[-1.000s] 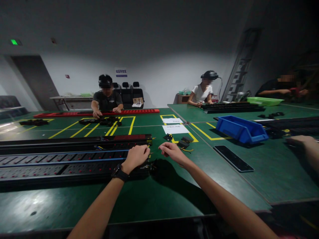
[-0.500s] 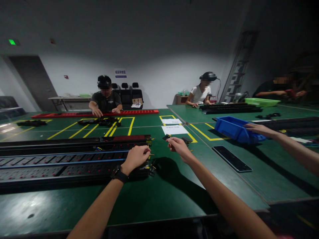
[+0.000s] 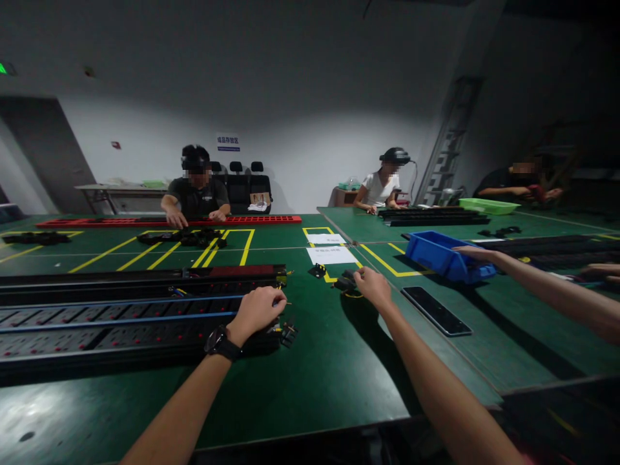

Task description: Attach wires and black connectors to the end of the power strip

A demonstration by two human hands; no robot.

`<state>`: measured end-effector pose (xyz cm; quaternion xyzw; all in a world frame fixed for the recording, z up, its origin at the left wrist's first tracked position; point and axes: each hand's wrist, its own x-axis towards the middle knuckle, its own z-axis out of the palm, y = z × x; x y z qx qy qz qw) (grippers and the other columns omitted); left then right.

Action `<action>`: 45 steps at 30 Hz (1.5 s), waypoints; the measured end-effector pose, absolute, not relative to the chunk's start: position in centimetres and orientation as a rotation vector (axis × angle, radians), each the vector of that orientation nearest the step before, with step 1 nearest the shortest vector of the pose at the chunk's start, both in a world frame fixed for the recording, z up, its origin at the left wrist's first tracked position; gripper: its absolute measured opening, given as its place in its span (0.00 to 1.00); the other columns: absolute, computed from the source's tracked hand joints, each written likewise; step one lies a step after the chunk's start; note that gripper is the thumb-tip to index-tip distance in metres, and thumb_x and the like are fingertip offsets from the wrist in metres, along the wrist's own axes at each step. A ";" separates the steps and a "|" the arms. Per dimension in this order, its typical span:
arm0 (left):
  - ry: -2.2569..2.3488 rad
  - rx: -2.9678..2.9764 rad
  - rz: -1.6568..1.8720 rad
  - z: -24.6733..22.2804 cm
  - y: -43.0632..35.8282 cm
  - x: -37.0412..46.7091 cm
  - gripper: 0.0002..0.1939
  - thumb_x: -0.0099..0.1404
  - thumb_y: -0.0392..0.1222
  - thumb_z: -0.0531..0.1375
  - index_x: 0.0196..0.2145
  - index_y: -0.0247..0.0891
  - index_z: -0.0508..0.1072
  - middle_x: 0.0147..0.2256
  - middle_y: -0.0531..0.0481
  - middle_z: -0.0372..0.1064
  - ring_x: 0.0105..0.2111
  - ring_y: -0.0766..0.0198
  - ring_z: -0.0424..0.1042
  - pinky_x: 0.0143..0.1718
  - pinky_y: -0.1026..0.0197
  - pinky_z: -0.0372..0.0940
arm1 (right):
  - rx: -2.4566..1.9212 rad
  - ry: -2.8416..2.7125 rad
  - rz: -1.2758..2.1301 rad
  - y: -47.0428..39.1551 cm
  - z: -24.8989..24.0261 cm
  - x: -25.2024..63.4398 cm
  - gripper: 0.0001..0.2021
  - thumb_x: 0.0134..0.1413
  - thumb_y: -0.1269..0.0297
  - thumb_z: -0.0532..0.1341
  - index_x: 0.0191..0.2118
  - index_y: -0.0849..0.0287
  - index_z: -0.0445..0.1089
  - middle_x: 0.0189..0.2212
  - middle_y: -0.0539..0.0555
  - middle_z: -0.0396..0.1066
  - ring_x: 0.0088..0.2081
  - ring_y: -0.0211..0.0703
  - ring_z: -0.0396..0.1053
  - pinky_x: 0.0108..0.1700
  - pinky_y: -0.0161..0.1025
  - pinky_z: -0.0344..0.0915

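Note:
My left hand (image 3: 256,311), with a black watch on its wrist, rests over the right end of a long black strip (image 3: 159,336) with rows of slots and red dots. Its fingers are curled together at that end; what they pinch is too small to make out. My right hand (image 3: 374,287) has its bent fingers at a small heap of black parts (image 3: 345,283) with a yellow edge. Whatever lies between those fingertips is hidden. A small black piece with yellow marks (image 3: 318,270) lies left of the heap. Below my left fingertips sits a black clip-like part (image 3: 289,333).
A phone (image 3: 436,311) lies on the green table (image 3: 310,400) to the right. Another person's hand (image 3: 477,253) touches a blue bin (image 3: 429,255). White paper sheets (image 3: 333,254) lie ahead. Across the table a co-worker (image 3: 196,194) handles a red frame (image 3: 266,220).
My right hand has moved right, from above the small yellow-marked piece to the heap of black parts. My left hand stays at the strip's end. The view has shifted slightly.

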<state>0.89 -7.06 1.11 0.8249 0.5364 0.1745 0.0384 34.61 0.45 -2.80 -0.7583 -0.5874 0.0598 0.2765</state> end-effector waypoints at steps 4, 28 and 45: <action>1.657 2.541 0.521 1.0 -7.0 0.9 0.15 0.69 0.47 0.54 0.40 0.44 0.80 0.40 0.48 0.78 0.40 0.59 0.75 0.38 0.61 0.65 | -2.079 -1.711 0.182 0.6 -3.2 34.1 0.18 0.64 0.53 0.54 0.44 0.57 0.77 0.41 0.67 0.76 0.43 0.60 0.75 0.42 0.48 0.65; 1.675 2.568 0.509 0.8 -7.1 1.0 0.15 0.71 0.47 0.53 0.40 0.44 0.79 0.42 0.50 0.77 0.41 0.59 0.75 0.39 0.60 0.66 | -1.506 -1.446 0.313 2.1 -4.0 33.0 0.18 0.51 0.56 0.61 0.46 0.60 0.71 0.27 0.55 0.77 0.30 0.49 0.73 0.34 0.41 0.64; 1.718 2.598 0.493 0.6 -7.2 1.2 0.14 0.71 0.45 0.53 0.41 0.45 0.78 0.42 0.49 0.77 0.41 0.58 0.76 0.40 0.61 0.66 | -1.279 -1.990 0.424 -5.1 -3.2 22.5 0.07 0.55 0.66 0.60 0.41 0.54 0.69 0.24 0.47 0.74 0.27 0.42 0.71 0.31 0.34 0.58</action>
